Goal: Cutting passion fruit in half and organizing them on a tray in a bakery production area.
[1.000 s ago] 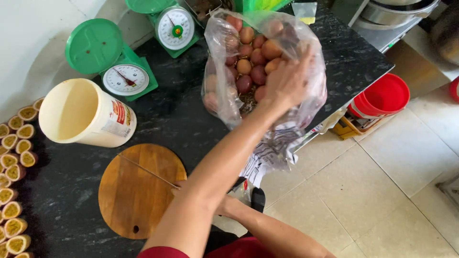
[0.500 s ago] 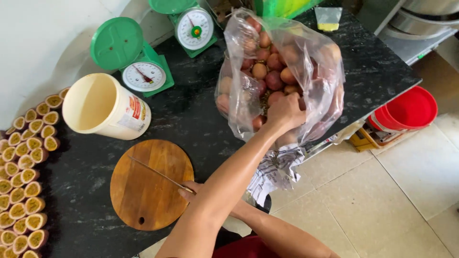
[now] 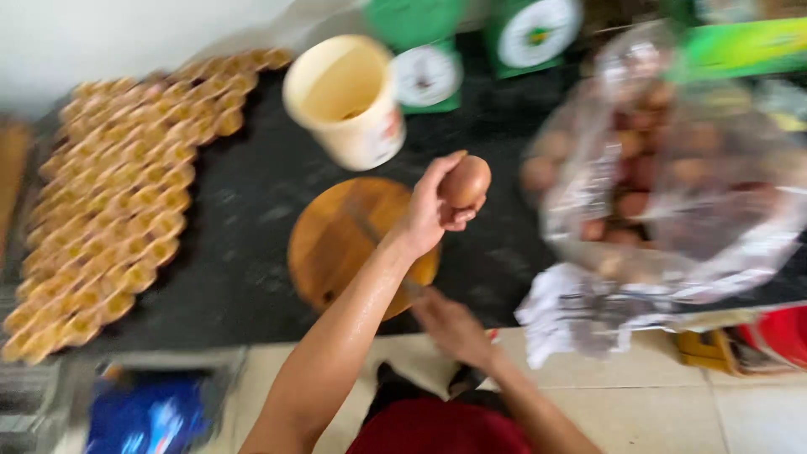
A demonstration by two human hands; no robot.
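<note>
Brown egg (image 3: pixel 465 181), cream bucket (image 3: pixel 346 101), black counter (image 3: pixel 244 244)

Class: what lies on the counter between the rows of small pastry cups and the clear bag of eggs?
In the head view, a round wooden board and a cream tub.

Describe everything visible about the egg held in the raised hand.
The egg is brown, smooth and oval, with a slight shine on its shell; it looks whole, though motion blur hides fine detail. It is held up in the air by the left hand, whose fingers curl around its left side and underneath, leaving the top and right side bare. It sits above the black counter, just right of the round wooden board and left of the clear bag of eggs. Nothing else touches it.
</note>
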